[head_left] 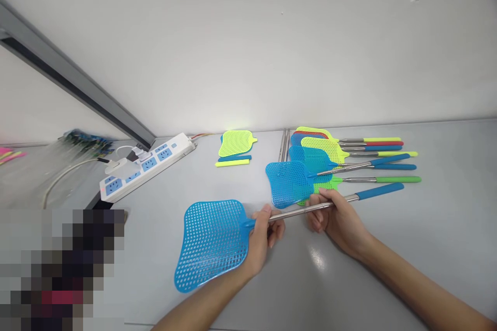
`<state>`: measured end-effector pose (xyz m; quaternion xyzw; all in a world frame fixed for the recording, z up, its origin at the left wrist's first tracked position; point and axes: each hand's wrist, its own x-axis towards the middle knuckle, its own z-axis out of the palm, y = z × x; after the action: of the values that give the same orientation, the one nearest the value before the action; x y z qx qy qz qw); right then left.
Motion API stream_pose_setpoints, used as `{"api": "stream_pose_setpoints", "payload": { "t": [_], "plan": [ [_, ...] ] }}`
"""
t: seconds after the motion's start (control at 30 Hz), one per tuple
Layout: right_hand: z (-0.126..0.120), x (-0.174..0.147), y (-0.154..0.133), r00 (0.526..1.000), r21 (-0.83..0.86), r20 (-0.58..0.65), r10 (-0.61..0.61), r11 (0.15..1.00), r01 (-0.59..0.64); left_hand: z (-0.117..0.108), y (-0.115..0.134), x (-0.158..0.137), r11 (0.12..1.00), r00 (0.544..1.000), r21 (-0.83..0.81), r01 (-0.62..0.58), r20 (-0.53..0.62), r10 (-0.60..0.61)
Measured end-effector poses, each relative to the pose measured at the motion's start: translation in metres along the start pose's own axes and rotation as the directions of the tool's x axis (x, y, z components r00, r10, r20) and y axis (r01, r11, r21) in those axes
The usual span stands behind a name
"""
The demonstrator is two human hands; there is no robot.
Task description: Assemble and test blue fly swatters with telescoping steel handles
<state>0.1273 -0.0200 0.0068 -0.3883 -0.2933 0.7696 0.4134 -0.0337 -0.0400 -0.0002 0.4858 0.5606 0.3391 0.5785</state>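
Observation:
A blue fly swatter point(213, 243) with a metal rod and blue grip is held above the table in both hands. My left hand point(261, 238) is closed around it where the perforated head meets the rod. Farther along, my right hand point(337, 220) pinches the metal rod near the blue grip. Just beyond the right hand lies a pile of assembled swatters point(289, 181) in blue, yellow, green and red, their handles pointing right. Two or more bare metal rods point(284, 145) lie beside that pile.
Loose yellow swatter heads point(236, 143) lie near the wall, with a blue and a yellow grip point(232, 163) in front. A white power strip point(149, 165) with plugs and cables stands at left, near plastic-wrapped items point(77, 150) and a grey metal frame point(77, 72).

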Motion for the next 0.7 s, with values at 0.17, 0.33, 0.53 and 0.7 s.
{"api": "stream_pose_setpoints", "payload": {
  "t": [0.17, 0.33, 0.53, 0.7],
  "plan": [
    [0.0008, -0.0004, -0.0007, 1.000, 0.008, 0.001, -0.001, 1.000, 0.001, -0.0001, -0.0003, -0.0002, 1.000, 1.000, 0.011, 0.007, -0.003, -0.007],
    [0.0008, -0.0003, -0.0007, 1.000, 0.008, -0.004, 0.007, 1.000, -0.007, -0.0004, -0.0012, -0.0005, 1.000, 1.000, 0.002, 0.017, -0.002, -0.017],
    [0.0004, -0.0003, -0.0003, 1.000, 0.007, -0.009, 0.009, 1.000, -0.009, -0.0025, -0.0076, 0.0007, 1.000, 1.000, 0.002, 0.014, 0.015, -0.014],
    [-0.0005, -0.0011, 0.0002, 1.000, 0.036, -0.007, 0.000, 0.999, 0.001, -0.0003, -0.0030, -0.0003, 0.999, 0.999, 0.009, 0.046, -0.008, -0.046]
  ]
}}
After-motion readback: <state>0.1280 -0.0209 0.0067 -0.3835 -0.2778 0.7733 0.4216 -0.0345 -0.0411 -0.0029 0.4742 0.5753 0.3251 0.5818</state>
